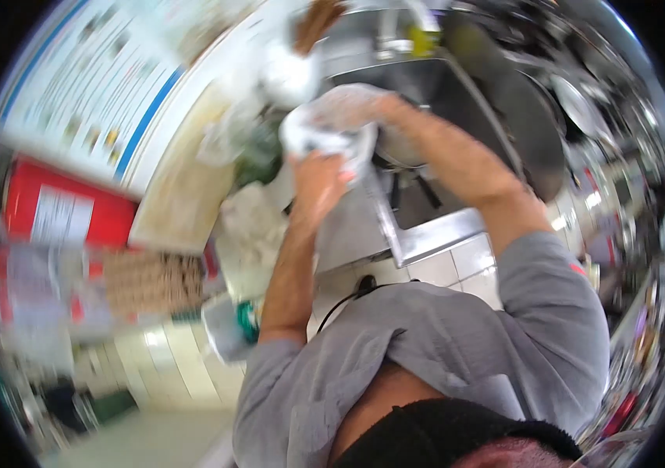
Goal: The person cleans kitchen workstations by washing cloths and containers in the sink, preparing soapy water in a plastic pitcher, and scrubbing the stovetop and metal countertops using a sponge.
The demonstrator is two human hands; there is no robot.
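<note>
At the left edge of the metal sink [457, 105], a whitish plastic bag [293, 140] lies between my hands. My left hand [318, 178] has its fingers closed at the bag's near side. My right hand [360, 108] is at the bag's upper side, covered by translucent plastic, and its fingers are blurred. A round pan [401, 148] is in the sink just right of the bag, and dark handles [428, 192] lie below it. Another bag with something green in it [258, 156] is left of my hands.
Left stand a pale board [184, 171], a red box [114, 207] and brown egg trays [153, 282]. A large dark pan [524, 125] and metalware are on the right. A yellow-green item [423, 40] is by the faucet. A white bin [225, 331] stands below.
</note>
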